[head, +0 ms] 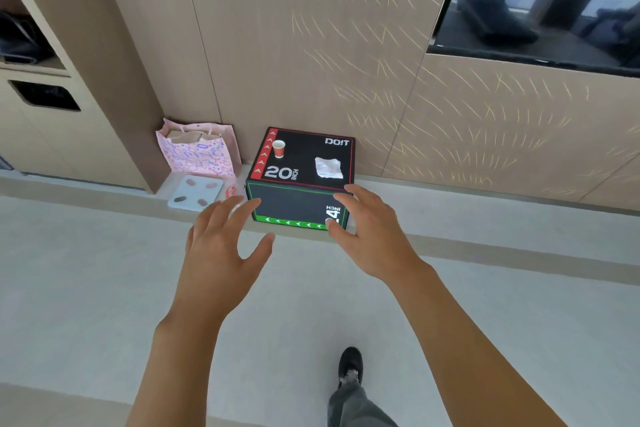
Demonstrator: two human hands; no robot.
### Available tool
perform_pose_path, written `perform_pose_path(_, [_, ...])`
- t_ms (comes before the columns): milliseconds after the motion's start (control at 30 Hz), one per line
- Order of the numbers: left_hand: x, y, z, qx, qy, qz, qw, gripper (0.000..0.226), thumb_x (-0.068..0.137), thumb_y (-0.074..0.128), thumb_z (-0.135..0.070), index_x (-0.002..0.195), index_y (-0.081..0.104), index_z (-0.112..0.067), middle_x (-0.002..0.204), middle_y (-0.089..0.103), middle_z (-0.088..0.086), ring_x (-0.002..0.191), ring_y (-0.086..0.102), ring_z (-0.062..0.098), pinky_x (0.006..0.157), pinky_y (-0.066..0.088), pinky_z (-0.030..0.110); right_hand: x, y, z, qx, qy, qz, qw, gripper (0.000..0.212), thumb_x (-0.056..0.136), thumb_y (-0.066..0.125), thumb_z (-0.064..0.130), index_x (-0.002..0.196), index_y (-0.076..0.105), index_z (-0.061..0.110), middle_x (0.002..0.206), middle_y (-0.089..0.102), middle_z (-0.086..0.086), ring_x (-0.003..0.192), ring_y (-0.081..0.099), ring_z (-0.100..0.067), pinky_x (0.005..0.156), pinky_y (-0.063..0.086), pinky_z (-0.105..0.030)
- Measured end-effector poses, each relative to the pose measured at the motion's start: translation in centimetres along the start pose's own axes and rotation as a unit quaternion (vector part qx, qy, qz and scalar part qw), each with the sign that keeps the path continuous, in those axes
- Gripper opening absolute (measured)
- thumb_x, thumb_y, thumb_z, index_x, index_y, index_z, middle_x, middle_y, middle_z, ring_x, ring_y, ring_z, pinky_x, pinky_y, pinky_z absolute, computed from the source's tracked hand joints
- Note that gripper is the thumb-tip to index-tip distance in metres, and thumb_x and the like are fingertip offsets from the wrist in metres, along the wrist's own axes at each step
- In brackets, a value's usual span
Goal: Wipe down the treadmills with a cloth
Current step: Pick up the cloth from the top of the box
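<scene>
A: Where is the crumpled white cloth [328,168] noted?

B: On the black plyo box [304,163], ahead of both hands, slightly right; no clear long axis.

A: Hands?

B: Left hand [221,246] and right hand [370,236] are spread, nothing held. The right is judged nearer.

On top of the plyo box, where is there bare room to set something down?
The plyo box top is bare through the middle, between the red paper cup and the crumpled white cloth, and along the back edge. The right front corner is taken by the cloth.
</scene>
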State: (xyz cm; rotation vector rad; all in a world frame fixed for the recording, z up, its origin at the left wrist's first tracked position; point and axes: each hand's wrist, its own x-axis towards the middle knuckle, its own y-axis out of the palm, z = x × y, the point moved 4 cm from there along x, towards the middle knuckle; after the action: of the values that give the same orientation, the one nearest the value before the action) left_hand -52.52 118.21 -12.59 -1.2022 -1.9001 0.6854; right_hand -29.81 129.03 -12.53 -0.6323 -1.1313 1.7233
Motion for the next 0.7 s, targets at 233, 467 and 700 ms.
perform_pose_path(233, [12.9, 5.8, -3.6, 0.004, 0.018, 0.002, 1.0, 0.063, 0.092, 0.053, -0.059, 0.147, 0.054, -0.029, 0.151, 0.053, -0.001, 0.142, 0.042, 0.027, 0.113, 0.043, 0.059, 11.0, -3.7, -6.5, -0.003, -0.002, -0.007, 1.0, 0.058, 0.104, 0.054, 0.049, 0.155, 0.047, 0.022, 0.166, 0.035, 0.001, 0.152, 0.032, -0.02, 0.122, 0.026, -0.041])
perform_pose_path(467, [24.5, 12.7, -7.1, 0.02, 0.044, 0.013, 0.999, 0.058, 0.096, 0.062, -0.052, 0.15, 0.05, -0.034, 0.154, 0.05, -0.004, 0.144, 0.039, 0.024, 0.117, 0.04, 0.054, 21.1, -6.0, -13.5, 0.018, 0.01, -0.011, 1.0, 0.055, 0.104, 0.053, 0.048, 0.154, 0.046, 0.026, 0.166, 0.035, 0.001, 0.153, 0.03, -0.021, 0.123, 0.027, -0.045])
perform_pose_path(700, [32.7, 15.8, -5.5, 0.031, 0.038, 0.013, 0.999, 0.055, 0.097, 0.067, -0.046, 0.148, 0.053, -0.035, 0.153, 0.05, -0.006, 0.143, 0.036, 0.018, 0.115, 0.038, 0.048, 30.0, -5.8, -15.5, 0.028, 0.01, 0.006, 1.0, 0.056, 0.105, 0.052, 0.048, 0.156, 0.045, 0.026, 0.168, 0.031, 0.002, 0.154, 0.027, -0.02, 0.124, 0.023, -0.041])
